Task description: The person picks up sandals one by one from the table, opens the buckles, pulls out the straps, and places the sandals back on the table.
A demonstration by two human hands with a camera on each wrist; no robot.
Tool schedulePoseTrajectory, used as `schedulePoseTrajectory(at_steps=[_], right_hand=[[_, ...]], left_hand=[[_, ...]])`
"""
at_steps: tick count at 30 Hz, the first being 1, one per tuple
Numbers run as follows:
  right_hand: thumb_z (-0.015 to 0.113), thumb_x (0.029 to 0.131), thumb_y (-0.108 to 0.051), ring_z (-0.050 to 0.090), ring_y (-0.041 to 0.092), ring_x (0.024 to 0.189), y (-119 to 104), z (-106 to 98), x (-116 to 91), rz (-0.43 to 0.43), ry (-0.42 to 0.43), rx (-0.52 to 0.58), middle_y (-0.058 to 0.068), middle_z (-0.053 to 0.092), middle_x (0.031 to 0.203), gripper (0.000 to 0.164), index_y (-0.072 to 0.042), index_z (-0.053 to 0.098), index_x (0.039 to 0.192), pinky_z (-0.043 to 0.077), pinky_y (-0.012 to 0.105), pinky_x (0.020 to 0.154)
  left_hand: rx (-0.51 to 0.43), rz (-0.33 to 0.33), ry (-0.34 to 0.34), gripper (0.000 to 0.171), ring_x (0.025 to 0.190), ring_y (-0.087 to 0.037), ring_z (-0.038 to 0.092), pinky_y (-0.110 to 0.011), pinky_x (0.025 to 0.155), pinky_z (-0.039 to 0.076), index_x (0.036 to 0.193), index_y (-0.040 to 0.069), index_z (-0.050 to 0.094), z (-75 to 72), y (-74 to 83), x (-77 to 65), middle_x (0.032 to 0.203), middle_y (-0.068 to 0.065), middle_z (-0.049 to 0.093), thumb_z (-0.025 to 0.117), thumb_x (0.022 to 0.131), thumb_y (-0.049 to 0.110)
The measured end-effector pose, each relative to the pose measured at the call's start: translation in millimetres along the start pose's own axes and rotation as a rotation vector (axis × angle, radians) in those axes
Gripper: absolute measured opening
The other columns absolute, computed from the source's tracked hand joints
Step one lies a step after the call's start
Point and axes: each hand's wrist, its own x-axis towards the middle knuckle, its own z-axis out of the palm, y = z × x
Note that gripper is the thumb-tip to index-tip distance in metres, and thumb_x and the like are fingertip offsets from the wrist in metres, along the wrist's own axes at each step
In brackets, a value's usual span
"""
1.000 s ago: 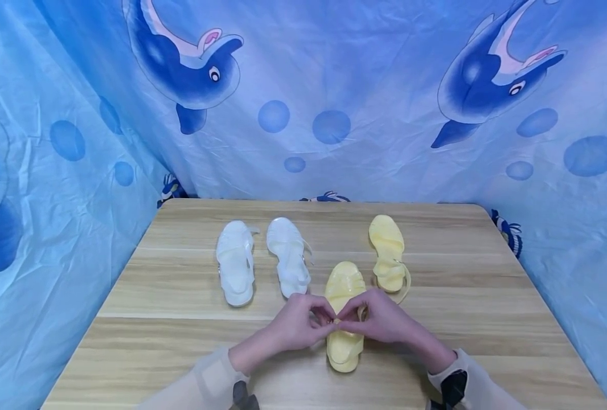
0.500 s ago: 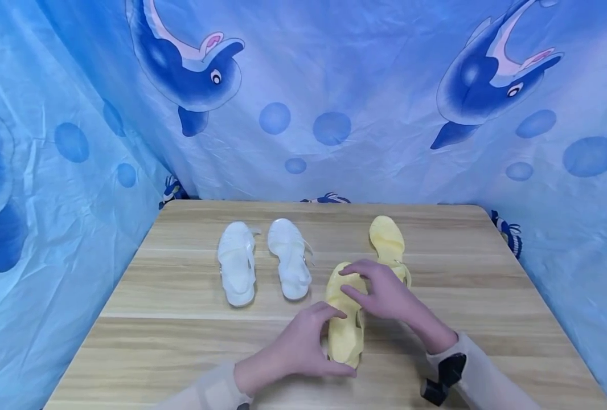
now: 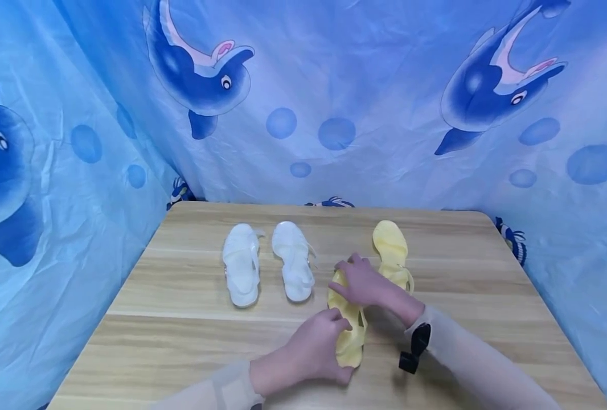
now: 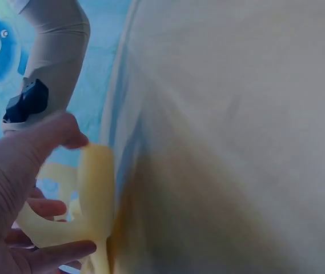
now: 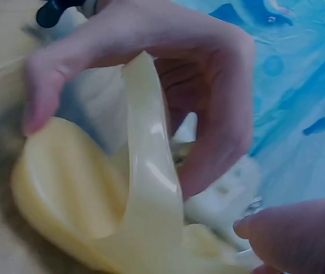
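Note:
A yellow sandal point(image 3: 349, 336) lies lengthwise at the front middle of the table, with both hands on it. My left hand point(image 3: 316, 347) grips its heel end; the left wrist view shows the thumb point(image 4: 71, 131) at the heel's tip and the fingers point(image 4: 71, 254) round its side. At the toe end, my right hand point(image 3: 362, 282) holds the sandal from above, thumb on the near left edge, covering much of the toe. The heel strap point(image 5: 151, 148) stands up as a loop in the right wrist view.
Another yellow sandal point(image 3: 389, 245) lies behind my right hand, partly hidden by it. Two white sandals, one farther left point(image 3: 242, 265) and one nearer point(image 3: 293, 262), lie side by side. A blue dolphin-print curtain point(image 3: 308, 85) stands behind the wooden table point(image 3: 170, 341).
Both hands have left the strap, where their fingertips were pinched together. They have spread apart, the left to the heel and the right to the toe, and now grip the sandal.

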Motion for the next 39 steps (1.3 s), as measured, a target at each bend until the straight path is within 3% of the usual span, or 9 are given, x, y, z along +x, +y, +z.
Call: schedulePoseTrajectory(at_steps=[7,13,17,21,24,28,32,35,39], right_hand=[[0.059,0.106,-0.049,0.051,0.046,0.144,7.5,-46.0,47.6,-0.017,-0.004,0.012,0.025,0.056,0.154,0.062,-0.004,0.058,0.149,0.046,0.062,0.119],[0.055,0.109,-0.035,0.049,0.047,0.147,31.7,-65.2,93.4,-0.062,-0.02,-0.065,0.023,0.061,0.15,0.053,0.001,0.058,0.147,0.043,0.059,0.121],[0.056,0.108,-0.03,0.054,0.045,0.142,40.6,-62.5,110.7,-0.068,-0.045,-0.043,0.024,0.061,0.15,0.051,0.003,0.058,0.146,0.047,0.056,0.119],[0.057,0.107,-0.03,0.049,0.045,0.146,47.3,-57.0,118.1,-0.062,-0.065,-0.017,0.024,0.056,0.155,0.053,0.002,0.056,0.149,0.043,0.057,0.122],[0.055,0.108,-0.029,0.045,0.047,0.15,52.6,-57.7,119.2,-0.096,-0.061,-0.01,0.026,0.053,0.157,0.053,0.004,0.054,0.15,0.038,0.058,0.126],[0.05,0.111,-0.029,0.045,0.049,0.149,67.6,-66.8,111.1,-0.122,-0.018,0.018,0.029,0.052,0.157,0.052,0.006,0.052,0.151,0.037,0.061,0.126],[0.048,0.112,-0.036,0.047,0.049,0.147,89.5,-81.0,99.4,-0.035,0.045,0.071,0.028,0.054,0.155,0.054,0.003,0.056,0.148,0.038,0.063,0.124],[0.044,0.112,-0.039,0.048,0.05,0.147,108.0,-86.9,89.9,0.046,0.045,0.077,0.029,0.055,0.154,0.057,0.004,0.057,0.147,0.038,0.064,0.124],[0.039,0.114,-0.034,0.046,0.052,0.146,129.8,-85.6,79.2,0.11,0.02,0.056,0.032,0.053,0.154,0.056,0.008,0.055,0.147,0.038,0.064,0.124]], left_hand=[[0.029,-0.06,-0.053,0.062,0.082,-0.011,0.065,-0.018,0.071,0.058,0.109,0.009,0.077,-26.9,-20.6,44.8,0.1,-0.001,0.071,0.095,0.064,0.048],[0.131,-0.043,-0.144,0.048,0.083,-0.015,0.068,-0.023,0.07,0.06,0.097,0.012,0.078,-27.0,-52.2,92.0,0.1,-0.003,0.07,0.093,0.067,0.045],[0.162,-0.027,-0.206,0.037,0.071,-0.009,0.057,-0.019,0.057,0.048,0.077,0.016,0.066,-17.6,-68.3,105.5,0.088,0.001,0.062,0.092,0.068,0.042],[0.194,-0.036,-0.259,0.037,0.071,-0.01,0.052,-0.021,0.059,0.045,0.074,0.016,0.063,-13.2,-73.1,110.7,0.086,0.001,0.06,0.09,0.07,0.041],[0.248,-0.06,-0.303,0.04,0.08,-0.014,0.06,-0.026,0.069,0.053,0.09,0.012,0.07,-16.5,-69.9,113.9,0.095,-0.003,0.066,0.088,0.075,0.045],[0.353,-0.141,-0.336,0.072,0.107,-0.023,0.068,-0.039,0.096,0.059,0.127,0.01,0.068,-24.1,-52.7,119.3,0.118,-0.006,0.071,0.084,0.08,0.062],[0.396,-0.153,-0.268,0.087,0.125,-0.027,0.064,-0.048,0.116,0.05,0.142,0.013,0.06,-28.3,-31.4,128.2,0.133,-0.005,0.07,0.079,0.081,0.073],[0.326,-0.112,-0.2,0.084,0.119,-0.022,0.066,-0.039,0.109,0.056,0.14,0.013,0.061,-20.3,-17.5,136.6,0.13,-0.005,0.071,0.08,0.082,0.07],[0.198,-0.12,-0.194,0.084,0.112,-0.019,0.069,-0.03,0.087,0.064,0.143,0.012,0.06,0.6,-4.7,146.5,0.132,-0.006,0.069,0.085,0.081,0.063]])
